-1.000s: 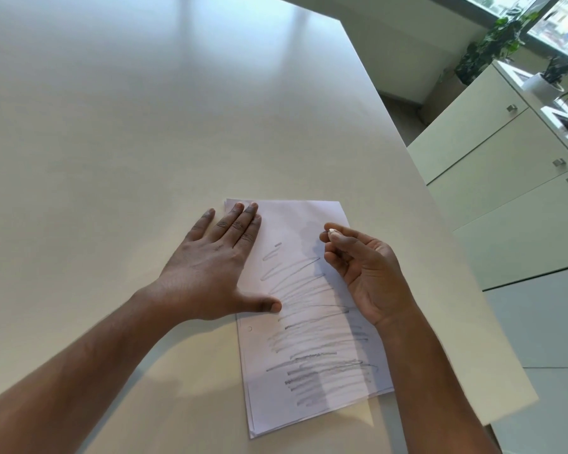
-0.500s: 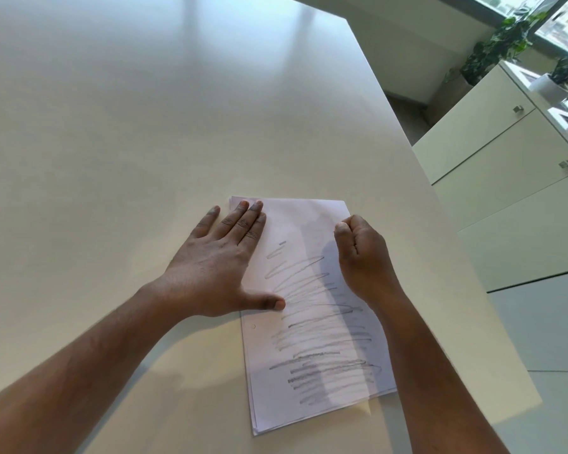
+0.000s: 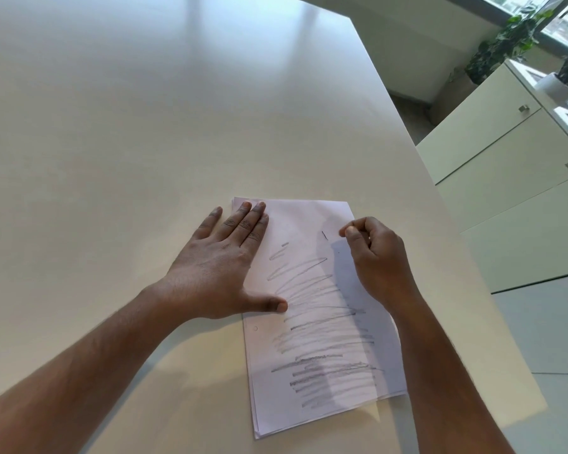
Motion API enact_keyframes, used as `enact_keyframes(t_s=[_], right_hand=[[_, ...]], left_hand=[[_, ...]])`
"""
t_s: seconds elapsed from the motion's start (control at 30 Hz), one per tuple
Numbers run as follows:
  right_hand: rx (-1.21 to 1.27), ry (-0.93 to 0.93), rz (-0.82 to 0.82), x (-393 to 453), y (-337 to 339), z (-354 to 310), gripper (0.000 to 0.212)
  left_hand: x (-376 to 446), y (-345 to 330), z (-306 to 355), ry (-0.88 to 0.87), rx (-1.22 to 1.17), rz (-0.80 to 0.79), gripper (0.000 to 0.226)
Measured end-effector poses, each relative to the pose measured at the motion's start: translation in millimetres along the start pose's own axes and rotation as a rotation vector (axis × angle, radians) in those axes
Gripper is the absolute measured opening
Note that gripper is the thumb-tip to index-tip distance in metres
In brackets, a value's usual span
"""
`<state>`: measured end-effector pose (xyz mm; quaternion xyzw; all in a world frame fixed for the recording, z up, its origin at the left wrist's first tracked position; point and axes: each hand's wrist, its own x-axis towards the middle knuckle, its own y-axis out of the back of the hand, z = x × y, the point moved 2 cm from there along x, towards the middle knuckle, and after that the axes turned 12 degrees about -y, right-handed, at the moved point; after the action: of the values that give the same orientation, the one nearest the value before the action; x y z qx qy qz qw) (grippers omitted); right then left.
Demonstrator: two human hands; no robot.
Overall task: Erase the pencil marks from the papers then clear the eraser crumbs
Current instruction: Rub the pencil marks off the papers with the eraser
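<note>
A thin stack of white papers (image 3: 312, 221) lies on the table near its right edge. Grey pencil scribbles (image 3: 322, 322) cover the top sheet from its middle down to the near end. My left hand (image 3: 223, 270) lies flat on the stack's left edge, fingers straight, thumb stretched onto the sheet. My right hand (image 3: 374, 257) hovers over the sheet's upper right part with fingers curled, pinching a small white eraser (image 3: 344, 231) between thumb and fingertips; only its tip shows. A short dark crumb or mark (image 3: 324, 235) sits just left of the eraser.
The wide pale table (image 3: 145, 126) stretches away to the left and far side. Its right edge (image 3: 440, 204) runs close beside the papers. Beyond it stand white cabinets (image 3: 512, 165) and potted plants (image 3: 505, 44) by a window.
My right hand turned from palm-up to knuckles-up and settled over the sheet's upper right part. The left hand and the papers stayed put.
</note>
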<state>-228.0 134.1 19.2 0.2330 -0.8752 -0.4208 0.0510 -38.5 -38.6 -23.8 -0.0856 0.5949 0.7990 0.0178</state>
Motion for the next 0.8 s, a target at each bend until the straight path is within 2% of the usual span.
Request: enact_keyframes(t_s=[0.03,0.13,0.2,0.33,0.4,0.5,0.53,0.6,0.73,0.8], right_hand=[[0.065,-0.027,0.038,-1,-1,2,0.020],[0.415,-0.145,0.063,-15,-10,-1,0.048],[0.564,-0.194,-0.030,-27,-24,-8,0.045],[0.641,-0.064,-0.254,-63,-51,-37,0.007],[0.659,-0.062,-0.365,-76,-61,-47,0.021],[0.807,-0.186,-0.487,-80,-65,-56,0.038],[0.893,-0.246,-0.466,-74,-64,-55,0.037],[0.994,-0.337,-0.310,-53,-58,-44,0.033],[0.885,-0.355,0.085,-21,-35,-20,0.032],[0.864,-0.290,0.161,-23,-28,-19,0.031]], left_hand=[[0,0,0,0.000,0.002,-0.002,0.142],[0,0,0,0.004,0.002,-0.002,0.142],[0,0,0,0.006,0.000,-0.001,0.142],[1,0,1,0.004,0.007,-0.002,0.141],[1,-1,1,0.005,0.013,-0.001,0.139],[1,0,2,0.006,0.009,0.000,0.136],[0,0,2,0.007,0.011,-0.004,0.137],[0,1,2,0.008,0.016,-0.016,0.140],[0,0,2,0.007,0.004,-0.003,0.140],[0,0,1,0.007,0.004,-0.001,0.140]])
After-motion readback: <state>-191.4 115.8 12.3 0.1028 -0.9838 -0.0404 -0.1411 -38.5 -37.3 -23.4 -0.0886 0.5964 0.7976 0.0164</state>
